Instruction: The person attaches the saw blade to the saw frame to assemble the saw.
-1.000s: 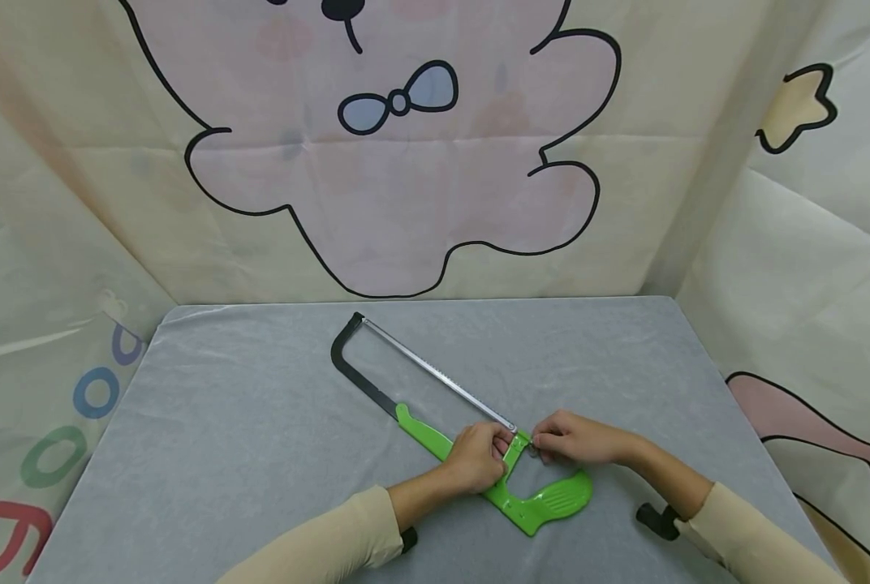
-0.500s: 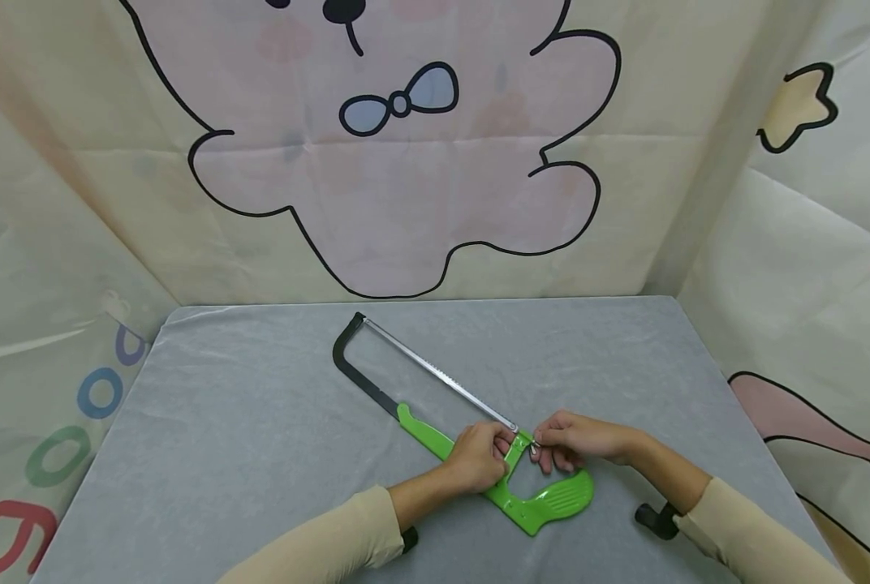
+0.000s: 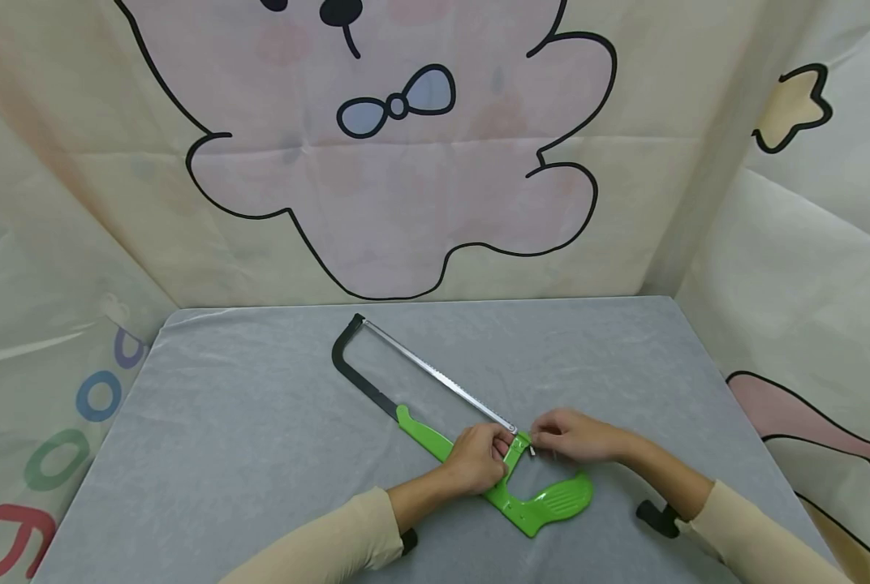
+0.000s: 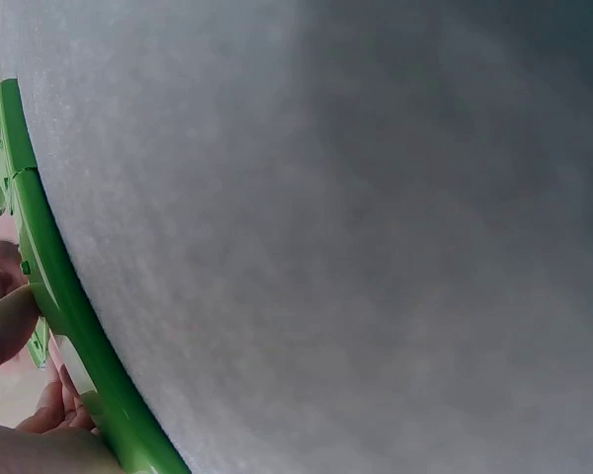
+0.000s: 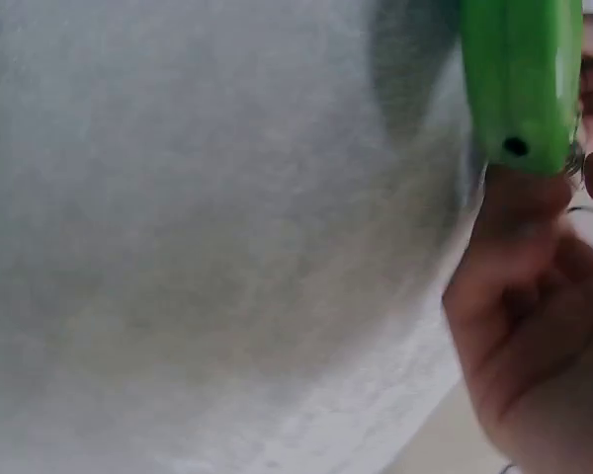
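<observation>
A hacksaw with a green handle and a black front bow lies slantwise on the table. Its silver blade runs along the far side, fixed at both ends. My left hand grips the green frame by the short post at the blade's near end. At that post's outer side, my right hand pinches a small metal wing nut, largely covered by the fingertips. The left wrist view has the green frame at its left edge; the right wrist view catches the handle end above the right fingers.
Grey cloth covers the table. Printed fabric walls stand behind it and along both sides. A black wrist-worn piece sits under the right forearm.
My right fingers have turned at the wing nut, spreading downward half a second ago and now drawn in again. The left hand and the hacksaw stay in place.
</observation>
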`<state>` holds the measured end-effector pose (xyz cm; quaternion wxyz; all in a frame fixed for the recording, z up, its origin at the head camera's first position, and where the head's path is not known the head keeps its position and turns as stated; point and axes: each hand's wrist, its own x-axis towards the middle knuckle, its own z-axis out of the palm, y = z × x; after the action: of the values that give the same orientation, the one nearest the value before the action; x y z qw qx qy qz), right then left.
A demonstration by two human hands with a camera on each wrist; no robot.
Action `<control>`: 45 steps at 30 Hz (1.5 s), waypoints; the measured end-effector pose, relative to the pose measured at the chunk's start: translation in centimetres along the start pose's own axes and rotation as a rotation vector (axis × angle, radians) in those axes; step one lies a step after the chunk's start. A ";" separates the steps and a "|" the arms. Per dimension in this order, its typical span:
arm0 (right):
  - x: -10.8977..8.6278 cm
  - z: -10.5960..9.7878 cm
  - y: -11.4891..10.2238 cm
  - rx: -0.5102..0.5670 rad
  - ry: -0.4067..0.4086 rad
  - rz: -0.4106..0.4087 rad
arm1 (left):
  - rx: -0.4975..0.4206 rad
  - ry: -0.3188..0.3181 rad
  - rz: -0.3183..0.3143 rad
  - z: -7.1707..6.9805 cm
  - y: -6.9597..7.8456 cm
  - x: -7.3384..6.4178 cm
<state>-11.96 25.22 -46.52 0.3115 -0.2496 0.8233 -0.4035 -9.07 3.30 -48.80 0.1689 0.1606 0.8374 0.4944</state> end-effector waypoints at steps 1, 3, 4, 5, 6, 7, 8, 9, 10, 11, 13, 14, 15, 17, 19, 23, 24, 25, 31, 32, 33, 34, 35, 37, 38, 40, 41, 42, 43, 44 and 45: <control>-0.1 0.2 -0.3 -0.121 0.066 -0.034 | 0.000 0.000 0.003 0.0 0.0 0.0; -0.2 0.6 -0.7 -0.380 0.213 -0.084 | -0.003 0.001 0.008 0.0 0.1 -0.1; -0.3 0.8 -1.0 -0.489 0.270 -0.096 | -0.004 0.001 0.009 -0.1 0.1 -0.1; -0.4 1.1 -1.2 -0.591 0.317 -0.103 | -0.004 0.001 0.010 -0.1 0.1 -0.1; -0.4 1.3 -1.4 -0.676 0.357 -0.113 | -0.005 0.001 0.011 -0.1 0.1 -0.1; -0.5 1.5 -1.5 -0.730 0.379 -0.124 | -0.004 0.001 0.011 -0.1 0.2 -0.2; -0.5 1.7 -1.6 -0.767 0.389 -0.132 | -0.003 0.001 0.010 -0.2 0.2 -0.2; -0.5 1.8 -1.7 -0.796 0.395 -0.138 | -0.003 0.002 0.010 -0.2 0.2 -0.2; -0.6 1.9 -1.8 -0.815 0.397 -0.142 | -0.003 0.001 0.010 -0.2 0.2 -0.1; -0.6 2.0 -1.9 -0.828 0.397 -0.142 | -0.004 0.001 0.011 -0.2 0.2 -0.1; -0.7 2.1 -1.9 -0.842 0.396 -0.142 | -0.006 0.000 0.010 -0.2 0.2 -0.1; -0.7 2.1 -1.9 -0.845 0.396 -0.142 | -0.006 -0.002 0.009 -0.2 0.2 -0.1; -0.7 2.2 -1.9 -0.848 0.398 -0.143 | -0.006 -0.003 0.009 -0.1 0.1 -0.1; -0.7 2.2 -1.9 -0.852 0.400 -0.148 | -0.005 -0.006 0.006 -0.1 0.1 -0.1; -0.7 2.3 -1.9 -0.856 0.402 -0.154 | -0.003 -0.009 -0.001 -0.1 0.1 0.0; -0.7 2.3 -2.0 -0.857 0.399 -0.156 | -0.005 -0.010 -0.005 -0.1 0.2 0.0; -0.7 2.3 -2.0 -0.858 0.399 -0.156 | -0.006 -0.008 -0.005 -0.1 0.2 0.0; -0.7 2.3 -2.0 -0.857 0.397 -0.154 | -0.005 -0.008 -0.005 -0.1 0.2 -0.1; -0.7 2.4 -2.0 -0.853 0.392 -0.154 | -0.003 -0.014 -0.007 -0.1 0.2 0.0; -0.7 2.4 -2.0 -0.855 0.393 -0.156 | -0.003 -0.015 -0.005 -0.1 0.2 0.0; -0.7 2.4 -2.0 -0.857 0.394 -0.159 | -0.001 -0.017 -0.005 -0.1 0.2 0.0; -0.7 2.4 -1.9 -0.857 0.393 -0.162 | 0.000 -0.019 -0.007 -0.1 0.1 0.0; -0.7 2.4 -1.9 -0.858 0.393 -0.166 | 0.001 -0.019 -0.008 -0.1 0.1 0.0; -0.7 2.4 -1.9 -0.851 0.392 -0.174 | 0.005 -0.017 -0.010 -0.1 0.1 0.1; -0.7 2.4 -1.9 -0.845 0.391 -0.176 | 0.005 -0.013 -0.007 -0.1 0.1 0.1; -0.8 2.3 -1.8 -0.826 0.380 -0.178 | 0.002 -0.009 -0.008 -0.1 0.2 0.0; -0.8 2.2 -1.8 -0.814 0.373 -0.177 | 0.000 -0.006 -0.007 -0.1 0.2 0.0; -0.8 2.2 -1.8 -0.800 0.365 -0.176 | -0.004 -0.004 -0.003 -0.1 0.2 0.0; -0.8 2.1 -1.7 -0.785 0.356 -0.174 | -0.007 -0.002 0.000 -0.1 0.2 0.0; -0.8 2.1 -1.7 -0.772 0.346 -0.171 | -0.010 -0.001 0.002 -0.1 0.2 -0.1; -0.8 2.0 -1.6 -0.757 0.338 -0.171 | -0.012 -0.001 0.001 -0.1 0.2 -0.1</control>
<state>-9.72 23.82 -45.89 0.0237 -0.3441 0.9292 -0.1324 -9.02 3.27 -48.52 0.1699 0.1604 0.8343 0.4993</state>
